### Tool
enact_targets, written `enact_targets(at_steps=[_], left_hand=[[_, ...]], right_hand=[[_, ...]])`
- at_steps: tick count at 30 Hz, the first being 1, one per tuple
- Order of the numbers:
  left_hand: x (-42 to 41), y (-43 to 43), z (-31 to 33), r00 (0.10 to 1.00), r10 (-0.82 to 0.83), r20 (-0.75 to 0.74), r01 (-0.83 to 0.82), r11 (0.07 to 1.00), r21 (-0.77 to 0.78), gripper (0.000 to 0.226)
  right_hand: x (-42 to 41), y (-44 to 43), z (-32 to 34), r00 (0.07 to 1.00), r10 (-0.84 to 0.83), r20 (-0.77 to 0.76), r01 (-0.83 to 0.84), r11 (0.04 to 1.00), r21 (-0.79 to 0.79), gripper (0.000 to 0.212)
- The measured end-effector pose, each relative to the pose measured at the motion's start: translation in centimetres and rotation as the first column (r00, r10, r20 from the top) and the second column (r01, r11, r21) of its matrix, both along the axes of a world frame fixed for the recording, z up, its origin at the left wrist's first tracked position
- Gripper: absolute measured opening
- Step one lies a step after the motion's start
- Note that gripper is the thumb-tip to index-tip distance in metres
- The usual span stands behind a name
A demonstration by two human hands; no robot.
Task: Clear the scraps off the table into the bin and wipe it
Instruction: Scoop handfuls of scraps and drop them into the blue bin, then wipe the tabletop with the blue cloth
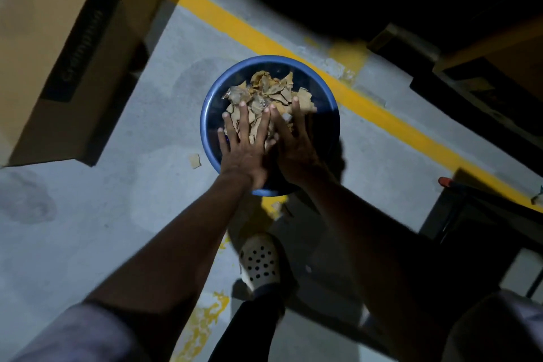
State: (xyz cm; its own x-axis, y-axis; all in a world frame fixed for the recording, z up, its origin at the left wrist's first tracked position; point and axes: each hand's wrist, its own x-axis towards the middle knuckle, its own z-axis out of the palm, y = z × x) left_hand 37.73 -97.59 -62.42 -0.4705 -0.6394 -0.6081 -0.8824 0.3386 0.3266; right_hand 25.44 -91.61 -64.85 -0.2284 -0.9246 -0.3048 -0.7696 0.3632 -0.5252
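Concrete floor (117, 214) crossed by a yellow line (382, 109); cardboard box (44, 53) at upper left. A round blue bin (205, 114) stands on the floor across the line. Left grip (246, 150) and right grip (293, 150) are both released, fingers straight, side by side over the scraps (273, 88) heaped inside the bin. One loose scrap (194, 160) lies just left of the bin.

Grey floor (102, 214) under blue bin (293, 63), stray scrap (194, 160), cardboard box (58, 53)
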Motion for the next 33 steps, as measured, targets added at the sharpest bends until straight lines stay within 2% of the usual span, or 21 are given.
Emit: enact_targets(at_steps=[3,6,9,11,12,15,17,19,21,25,30,33], left_hand=[[-0.2,-0.7,-1.4,0.996,-0.063,0.060,0.063,0.998,0.001,0.084],[-0.6,-1.4,-2.1,0.994,-0.059,0.091,0.053,0.997,0.060,0.066],[-0.7,-2.0,-1.4,0.997,-0.038,0.074,0.032,0.996,0.085,0.062],[-0.3,-2.1,-0.5,0.997,-0.036,0.066,0.032,0.998,0.058,0.063],[-0.2,-1.9,0.2,0.996,-0.040,0.079,0.037,0.998,0.047,0.062],[0.2,-1.1,3.0,0.992,-0.053,0.112,0.044,0.996,0.076,0.061],[0.5,-0.5,5.1,0.992,-0.067,0.110,0.058,0.995,0.082,0.063],[0.9,-0.4,7.4,0.993,-0.064,0.097,0.057,0.995,0.076,0.066],[1.1,-0.3,9.8,0.996,-0.042,0.075,0.036,0.996,0.075,0.069],[1.4,0.7,15.3,0.999,0.014,0.040,-0.018,0.995,0.095,0.070],[0.7,5.2,25.0,0.990,0.120,-0.069,-0.117,0.992,0.045,0.062],[0.2,9.8,30.1,0.974,0.115,-0.196,-0.115,0.993,0.010,0.061]], right_hand=[[-0.1,-0.9,-2.6,0.994,0.084,-0.074,-0.083,0.996,0.012,0.057],[-0.5,-2.3,-3.5,0.984,0.172,-0.048,-0.162,0.973,0.161,0.070],[-1.3,-3.4,-2.0,0.972,0.233,-0.009,-0.219,0.923,0.316,0.093],[-1.6,-3.7,1.7,0.973,0.229,0.004,-0.216,0.912,0.348,0.064],[-1.5,-3.6,2.9,0.982,0.189,0.024,-0.186,0.923,0.337,0.055],[-0.9,-2.3,6.6,0.991,0.011,0.130,-0.042,0.969,0.244,0.061],[-0.1,-1.0,8.3,0.977,-0.029,0.209,-0.018,0.975,0.220,0.060],[0.2,0.1,9.6,0.979,-0.020,0.202,-0.025,0.976,0.215,0.068],[0.2,0.4,11.9,0.976,-0.086,0.200,0.037,0.971,0.236,0.072],[0.6,0.4,19.2,0.953,-0.173,0.249,0.126,0.973,0.195,0.066],[2.5,4.9,28.5,0.929,-0.312,0.199,0.315,0.949,0.019,0.060],[2.9,9.6,34.7,0.943,-0.291,0.164,0.314,0.938,-0.145,0.045]])
